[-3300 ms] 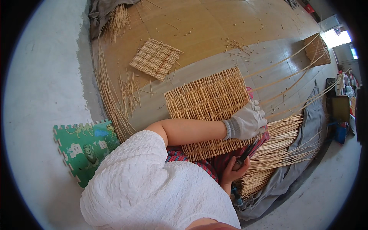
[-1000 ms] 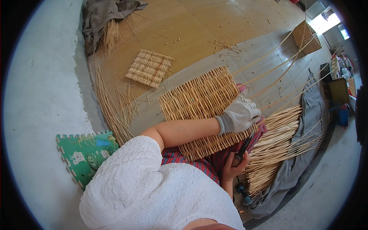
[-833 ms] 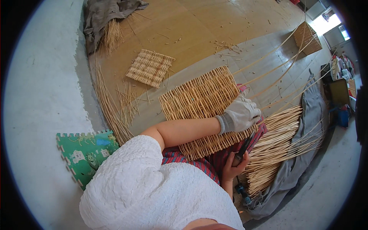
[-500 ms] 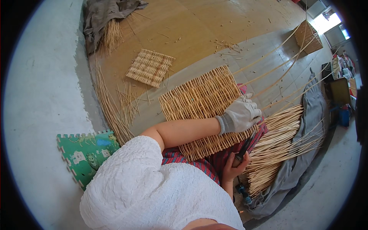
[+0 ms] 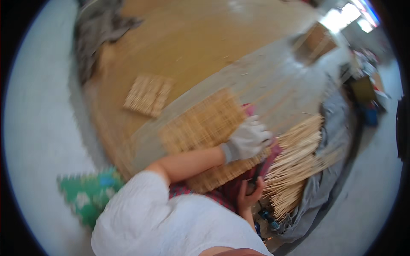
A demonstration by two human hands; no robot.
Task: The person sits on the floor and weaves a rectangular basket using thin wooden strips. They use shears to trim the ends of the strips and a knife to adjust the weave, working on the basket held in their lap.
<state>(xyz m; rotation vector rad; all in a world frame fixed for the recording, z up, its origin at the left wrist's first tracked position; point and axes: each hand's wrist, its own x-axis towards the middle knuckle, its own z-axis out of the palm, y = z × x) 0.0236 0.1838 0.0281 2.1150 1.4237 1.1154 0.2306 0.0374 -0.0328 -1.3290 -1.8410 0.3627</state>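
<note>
Frame blurred; details soft. Brown floor sheet (image 5: pixel 183 47) covers the upper ground, pale concrete floor (image 5: pixel 34 128) to the left. Grey cloth (image 5: pixel 337 141) runs down the right side, under a bundle of pale reeds (image 5: pixel 299 166) fanned out beside the work.

Large woven reed mat (image 5: pixel 200 128) lies at centre, near edge over the person's lap. A smaller woven square (image 5: pixel 147 94) sits apart on the brown sheet, up-left of it. Green foam tile (image 5: pixel 87 196) at lower left, beside the white sleeve (image 5: pixel 145 222).

Left hand (image 5: pixel 247 138), in a grey-white work glove, rests flat on the mat's right edge, fingers spread, gripping nothing visible. Right hand (image 5: pixel 250 194), bare, is just below it, fingers curled round a dark slim tool (image 5: pixel 258 175); kind of tool not resolvable. Tool tip meets the mat edge near the gloved hand.
</note>
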